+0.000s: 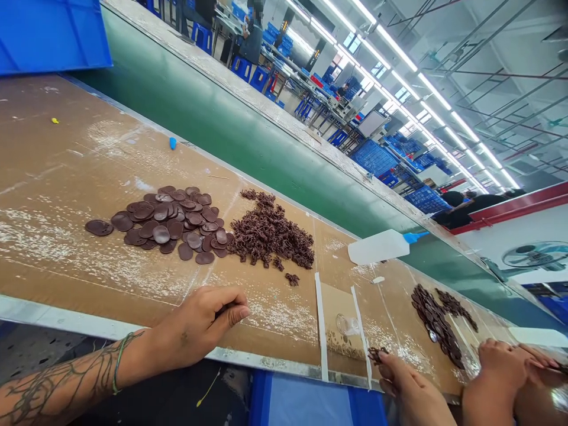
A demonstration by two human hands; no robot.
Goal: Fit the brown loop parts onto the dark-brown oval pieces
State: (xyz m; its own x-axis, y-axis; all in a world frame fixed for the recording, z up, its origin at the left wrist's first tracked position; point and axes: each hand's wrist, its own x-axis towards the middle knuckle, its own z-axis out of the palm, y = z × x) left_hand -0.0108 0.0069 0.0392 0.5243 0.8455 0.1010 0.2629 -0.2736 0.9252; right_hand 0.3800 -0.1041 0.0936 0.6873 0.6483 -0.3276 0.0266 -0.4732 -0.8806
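My left hand (208, 322) rests on the near edge of the brown worktop (66, 177), its fingers curled and thumb pressed to the forefinger; what is inside is hidden. Beyond it lie a heap of flat brown discs (164, 225) and a heap of small brown branched pieces (270, 234). My right hand (406, 387) is low at the bottom edge, fingertips together on a few small brown pieces (376, 355). A small clear ring (348, 324) lies between two white tape strips, left of that hand.
A white squeeze bottle (379, 245) with a blue tip lies by the green conveyor belt (222, 112). Another person's hands (510, 364) work at the right beside a second pile of discs (437, 325). A blue crate (48, 32) stands at top left.
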